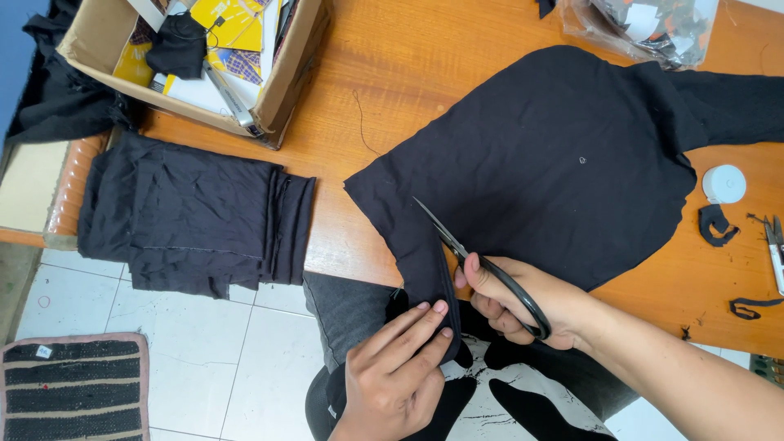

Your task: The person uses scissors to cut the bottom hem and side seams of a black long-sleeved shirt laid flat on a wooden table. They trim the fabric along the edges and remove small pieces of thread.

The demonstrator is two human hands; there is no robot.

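A large piece of black fabric [555, 163] lies spread on the orange wooden table [408, 57], with one strip hanging over the near edge. My right hand [523, 298] grips black-handled scissors [474, 257] whose blades are open and lie across the fabric near the table's edge. My left hand [400, 367] pinches the hanging strip of the fabric just below the edge, over my lap.
A stack of folded black fabric pieces [196, 216] lies at the table's left. A cardboard box [196, 57] with papers and cloth stands at the back left. A plastic bag [653, 24], a white round tape [724, 184], black scraps [717, 224] and small snips [774, 249] lie at the right.
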